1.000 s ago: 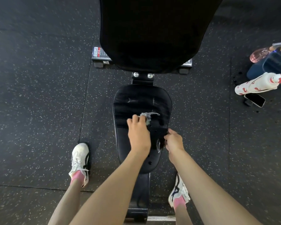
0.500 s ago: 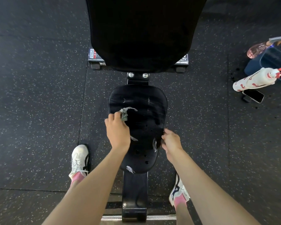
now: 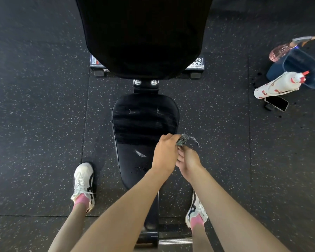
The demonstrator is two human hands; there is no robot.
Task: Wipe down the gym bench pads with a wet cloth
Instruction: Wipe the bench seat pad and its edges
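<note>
Grey cloth (image 3: 183, 140) gripped by left hand (image 3: 165, 153) and right hand (image 3: 189, 160), tail rightward.

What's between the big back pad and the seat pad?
Between back pad and seat pad: a black bracket with two shiny bolts, in the head view.

The speckled black floor (image 3: 35, 106) under me carries the bench (image 3: 144, 124) at frame centre, my left shoe (image 3: 84, 182) and right shoe (image 3: 196, 210) flanking its near end, and at upper right a blue tub (image 3: 302, 70), a white spray bottle (image 3: 276, 86), a pink bottle (image 3: 280, 50) and a phone (image 3: 276, 104).
</note>
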